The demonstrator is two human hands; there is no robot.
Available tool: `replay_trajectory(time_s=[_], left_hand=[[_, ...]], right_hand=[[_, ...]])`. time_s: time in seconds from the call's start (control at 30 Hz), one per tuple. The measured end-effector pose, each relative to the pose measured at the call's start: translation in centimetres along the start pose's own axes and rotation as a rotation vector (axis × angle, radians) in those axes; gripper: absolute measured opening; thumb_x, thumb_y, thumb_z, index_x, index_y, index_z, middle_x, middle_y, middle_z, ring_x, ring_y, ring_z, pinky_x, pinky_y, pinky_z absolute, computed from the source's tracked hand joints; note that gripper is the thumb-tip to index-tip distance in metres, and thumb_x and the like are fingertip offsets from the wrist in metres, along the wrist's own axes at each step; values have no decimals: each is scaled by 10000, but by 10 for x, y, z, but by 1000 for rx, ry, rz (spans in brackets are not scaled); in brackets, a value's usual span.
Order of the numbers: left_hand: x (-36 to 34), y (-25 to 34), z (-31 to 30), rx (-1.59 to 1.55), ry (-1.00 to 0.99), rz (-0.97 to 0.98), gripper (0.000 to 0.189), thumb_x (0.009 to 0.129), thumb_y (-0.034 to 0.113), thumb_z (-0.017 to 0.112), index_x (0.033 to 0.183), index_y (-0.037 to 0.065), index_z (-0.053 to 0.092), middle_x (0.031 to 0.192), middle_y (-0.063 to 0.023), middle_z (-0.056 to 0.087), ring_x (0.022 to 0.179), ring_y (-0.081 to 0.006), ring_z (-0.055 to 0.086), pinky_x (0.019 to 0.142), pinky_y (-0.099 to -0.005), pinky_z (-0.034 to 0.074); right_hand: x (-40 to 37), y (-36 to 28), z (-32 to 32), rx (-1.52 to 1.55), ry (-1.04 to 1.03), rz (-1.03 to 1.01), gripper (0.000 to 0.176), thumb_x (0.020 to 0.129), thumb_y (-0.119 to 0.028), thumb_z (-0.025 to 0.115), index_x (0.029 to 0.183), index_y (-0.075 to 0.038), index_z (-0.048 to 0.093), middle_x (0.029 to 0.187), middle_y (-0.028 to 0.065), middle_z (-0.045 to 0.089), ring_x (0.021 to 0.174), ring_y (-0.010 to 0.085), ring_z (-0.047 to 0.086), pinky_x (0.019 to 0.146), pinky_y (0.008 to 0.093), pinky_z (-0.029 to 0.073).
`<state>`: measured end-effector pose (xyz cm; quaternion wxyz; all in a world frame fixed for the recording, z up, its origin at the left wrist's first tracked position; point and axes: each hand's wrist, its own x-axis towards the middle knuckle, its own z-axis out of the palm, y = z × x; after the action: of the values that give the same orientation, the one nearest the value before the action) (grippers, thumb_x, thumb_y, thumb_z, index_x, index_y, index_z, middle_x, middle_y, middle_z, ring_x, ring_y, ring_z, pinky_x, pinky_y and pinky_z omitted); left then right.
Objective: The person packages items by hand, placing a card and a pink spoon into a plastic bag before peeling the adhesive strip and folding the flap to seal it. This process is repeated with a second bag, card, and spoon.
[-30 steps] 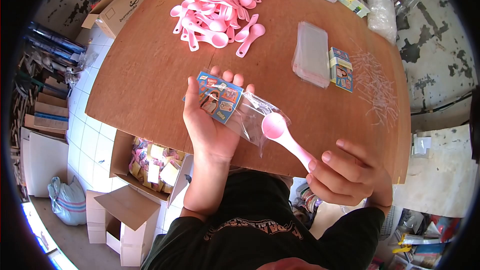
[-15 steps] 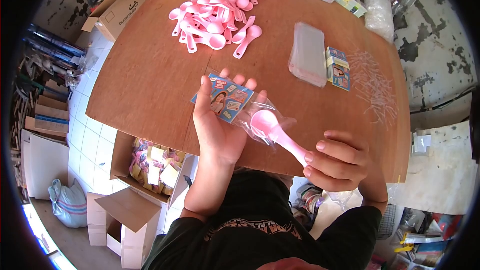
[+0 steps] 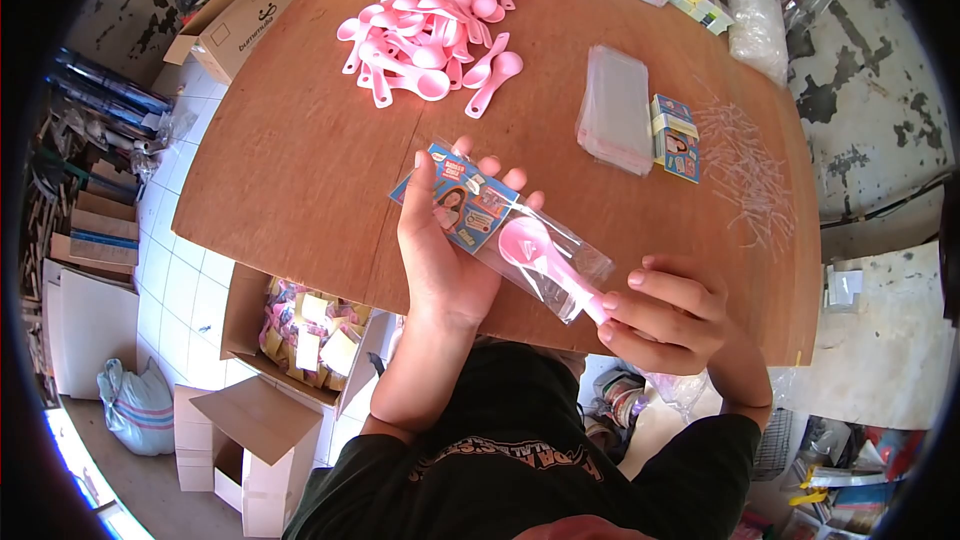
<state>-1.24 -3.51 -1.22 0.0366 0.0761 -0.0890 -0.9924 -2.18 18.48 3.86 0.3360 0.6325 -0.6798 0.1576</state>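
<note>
My left hand, palm up, holds a clear plastic bag with a blue printed card in it, the thumb lying over the card's left side. A pink spoon lies mostly inside the bag, bowl toward the card. Its handle end sticks out of the bag's mouth, pinched by the fingers of my right hand.
Pink spoons are heaped at the table's back. Clear bags, a banded card stack and scattered thin strips lie to the right. An open box of packed items stands below the table's left front edge.
The spoon has slid further into the bag, toward the card. My right hand has moved slightly left and up, and the bag now looks straighter around the spoon.
</note>
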Motion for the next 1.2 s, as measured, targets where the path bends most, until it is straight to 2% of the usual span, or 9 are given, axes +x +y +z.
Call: replay_trajectory(time_s=[0.23,0.37,0.57,0.67,0.8,0.97,1.03,1.13,1.2], left_hand=[[-7,-15,3,69,16,-99,390,967,430,456,1150,95,538,964,-83,616,930,-263,615,842,-490,493],[-7,-19,7,120,49,-156,408,948,442,494,1177,106,527,968,-75,616,939,-267,617,855,-504,490],[-8,-28,11,235,66,-175,534,940,469,503,1278,60,440,1150,-137,548,1094,-300,552,951,-487,440],[-8,-31,0,386,59,132,716,938,470,498,1441,34,233,1454,-167,280,1377,-305,250,1127,-436,195],[-12,-26,9,483,-43,401,684,950,403,453,1463,29,197,1465,-158,274,1387,-288,230,1144,-433,139],[-16,-28,11,663,-232,459,615,923,265,547,1424,10,296,1438,-128,333,1366,-265,284,1132,-416,181],[-15,-29,6,777,-327,468,542,869,88,639,1353,-9,415,1364,-119,413,1292,-239,384,1091,-375,268],[-16,-26,24,1089,-526,478,436,848,89,672,1243,-20,526,1168,-153,554,1121,-246,531,984,-344,387],[-22,-21,35,1175,-668,332,481,843,110,696,1252,-60,509,1192,-138,554,1148,-229,536,1003,-356,405]], right_hand=[[4,-2,15,-125,86,95,230,718,-134,757,911,-230,677,1049,35,659,900,194,571,881,387,520],[10,-5,14,-118,233,272,274,698,-110,778,926,-223,678,1096,68,636,1056,297,573,948,447,477],[28,6,-19,301,-23,526,208,673,35,764,845,-36,672,931,145,683,877,279,675,730,359,553],[50,8,-62,57,37,676,117,723,38,717,803,-8,646,857,132,687,802,257,673,688,322,536],[76,21,-77,-90,115,830,99,746,42,686,838,18,662,844,131,685,778,233,668,683,302,519],[71,63,-74,161,-270,761,131,774,26,666,903,50,671,844,140,688,762,203,665,684,276,497],[77,56,-76,246,-277,789,115,778,18,666,889,46,673,839,142,687,759,199,666,678,276,498],[77,42,-67,383,-261,814,85,784,-2,662,862,30,674,800,128,679,706,196,656,636,277,494],[77,35,-62,441,-262,780,68,785,-27,659,844,2,678,743,104,665,641,214,641,586,286,491]])
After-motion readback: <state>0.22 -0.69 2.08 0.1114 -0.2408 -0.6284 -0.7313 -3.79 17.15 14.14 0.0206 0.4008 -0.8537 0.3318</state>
